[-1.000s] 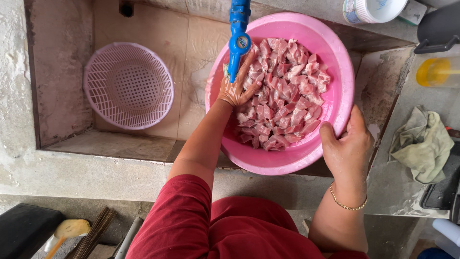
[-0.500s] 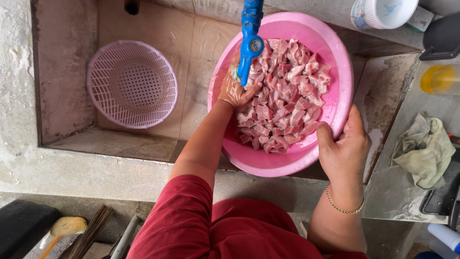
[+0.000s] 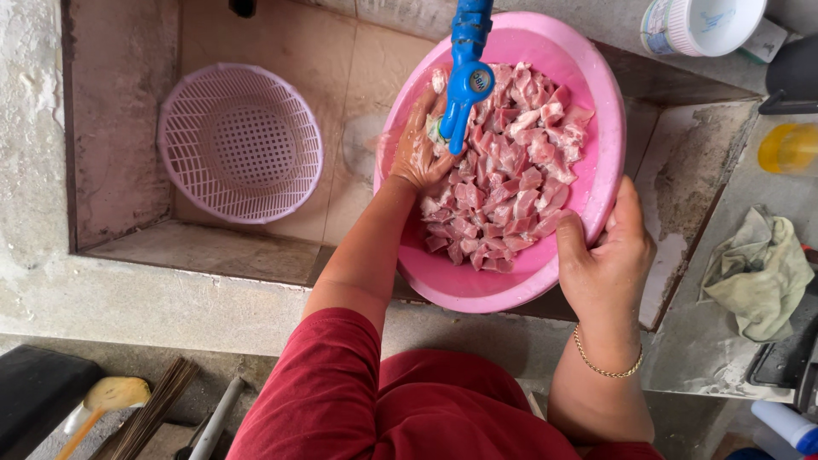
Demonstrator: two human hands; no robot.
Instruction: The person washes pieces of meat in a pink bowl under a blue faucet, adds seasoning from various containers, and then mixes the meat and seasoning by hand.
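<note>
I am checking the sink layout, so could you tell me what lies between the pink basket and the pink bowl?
In the head view, only bare tiled sink floor lies between the basket and the bowl.

Pale pink perforated basket (image 3: 240,142) sat empty in the sink's left part, well apart from the rest. Crumpled greenish cloth (image 3: 758,274) lay on the tabletop (image 3: 724,358) at right, w/ a yellow bottle (image 3: 788,147) just above it. White cup (image 3: 703,24) stood top right.

Tilted pink basin (image 3: 588,102) of raw meat pieces (image 3: 511,170)
</note>
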